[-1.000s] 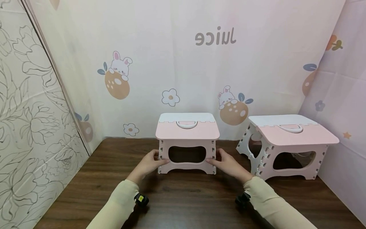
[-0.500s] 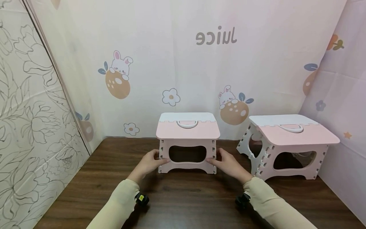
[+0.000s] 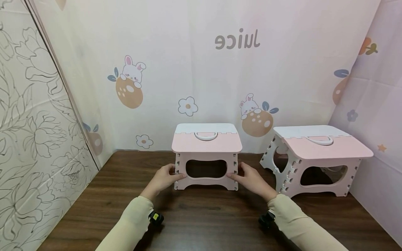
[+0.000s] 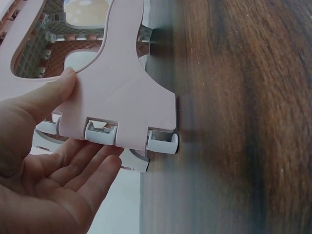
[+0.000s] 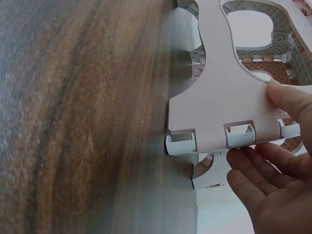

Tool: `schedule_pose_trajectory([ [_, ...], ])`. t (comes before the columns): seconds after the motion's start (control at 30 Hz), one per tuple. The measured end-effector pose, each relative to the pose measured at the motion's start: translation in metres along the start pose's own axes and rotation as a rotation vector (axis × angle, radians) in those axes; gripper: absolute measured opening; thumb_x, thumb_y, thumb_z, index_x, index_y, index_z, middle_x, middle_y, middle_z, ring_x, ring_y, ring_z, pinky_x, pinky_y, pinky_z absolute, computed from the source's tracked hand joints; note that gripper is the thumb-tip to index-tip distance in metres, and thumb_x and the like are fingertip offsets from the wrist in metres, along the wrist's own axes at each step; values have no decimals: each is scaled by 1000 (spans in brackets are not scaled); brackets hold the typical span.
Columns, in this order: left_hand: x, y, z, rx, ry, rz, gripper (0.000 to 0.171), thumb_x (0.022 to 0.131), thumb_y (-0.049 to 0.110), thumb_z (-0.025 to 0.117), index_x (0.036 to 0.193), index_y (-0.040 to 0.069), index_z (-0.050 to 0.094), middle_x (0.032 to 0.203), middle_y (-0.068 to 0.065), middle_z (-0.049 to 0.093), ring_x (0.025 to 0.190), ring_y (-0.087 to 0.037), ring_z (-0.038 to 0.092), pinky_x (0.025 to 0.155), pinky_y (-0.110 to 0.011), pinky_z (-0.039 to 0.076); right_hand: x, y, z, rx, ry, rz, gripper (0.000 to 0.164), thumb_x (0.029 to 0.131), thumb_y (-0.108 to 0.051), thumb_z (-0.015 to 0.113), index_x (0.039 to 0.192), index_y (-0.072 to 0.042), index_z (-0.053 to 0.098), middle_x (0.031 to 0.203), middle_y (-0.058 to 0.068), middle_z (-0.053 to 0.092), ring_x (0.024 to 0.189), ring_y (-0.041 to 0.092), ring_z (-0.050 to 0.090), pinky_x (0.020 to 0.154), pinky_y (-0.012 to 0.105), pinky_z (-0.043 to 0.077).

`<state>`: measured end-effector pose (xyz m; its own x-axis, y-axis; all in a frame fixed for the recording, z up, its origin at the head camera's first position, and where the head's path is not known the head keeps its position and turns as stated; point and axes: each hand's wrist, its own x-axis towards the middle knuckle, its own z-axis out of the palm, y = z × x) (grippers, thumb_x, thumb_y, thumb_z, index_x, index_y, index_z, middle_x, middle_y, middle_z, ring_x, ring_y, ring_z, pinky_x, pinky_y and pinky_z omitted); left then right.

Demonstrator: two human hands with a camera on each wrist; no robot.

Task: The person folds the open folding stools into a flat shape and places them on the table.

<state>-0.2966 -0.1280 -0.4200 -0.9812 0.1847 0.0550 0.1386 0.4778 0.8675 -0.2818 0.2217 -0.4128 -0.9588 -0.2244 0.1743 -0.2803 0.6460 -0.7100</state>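
A small pink and white folding step stool (image 3: pixel 206 143) stands unfolded and upright on the wooden table in the head view. My left hand (image 3: pixel 164 177) grips its left front leg, thumb on the pink front panel and fingers behind the edge. On the opposite side my right hand (image 3: pixel 250 177) pinches the right front leg the same way. In the left wrist view the thumb of the left hand (image 4: pixel 53 146) lies by the oval opening of the pink panel (image 4: pixel 117 92). The right wrist view shows the right hand (image 5: pixel 278 161) at the hinged edge of the panel (image 5: pixel 209 92).
A second, larger-looking pink and white folding stool (image 3: pixel 326 150) stands unfolded at the right, turned at an angle. Behind the brown wooden table (image 3: pixel 201 223) hangs a printed curtain (image 3: pixel 201 69). Another curtain with flower outlines (image 3: pixel 37 104) borders the left side.
Hardly anything differs. Both hands keep their hold on the middle stool, and the whole head view has shifted very slightly.
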Motion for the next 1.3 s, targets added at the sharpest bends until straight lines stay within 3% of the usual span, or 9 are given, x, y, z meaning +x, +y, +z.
schedule_pose_trajectory([
  [0.3,1,-1,-1,28,-9,16,49,86,37,80,119,3,65,103,-4,68,92,-18,64,82,-42,54,0,1,-1,-2,2,-28,69,94,-45,69,139,2,48,125,18,62,108,27,63,82,43,55],
  [0.93,-2,5,-1,67,-12,18,45,88,35,78,118,3,66,102,-5,68,91,-18,64,81,-41,54,1,2,-2,-32,-2,-33,79,94,-49,68,148,2,40,132,21,59,116,32,60,89,49,52],
  [1.3,-4,8,-2,60,-19,31,47,90,33,77,121,1,65,103,-7,69,90,-19,66,80,-41,55,2,4,-2,-35,11,-44,71,91,-49,71,144,-7,49,124,11,65,110,25,63,88,46,52],
])
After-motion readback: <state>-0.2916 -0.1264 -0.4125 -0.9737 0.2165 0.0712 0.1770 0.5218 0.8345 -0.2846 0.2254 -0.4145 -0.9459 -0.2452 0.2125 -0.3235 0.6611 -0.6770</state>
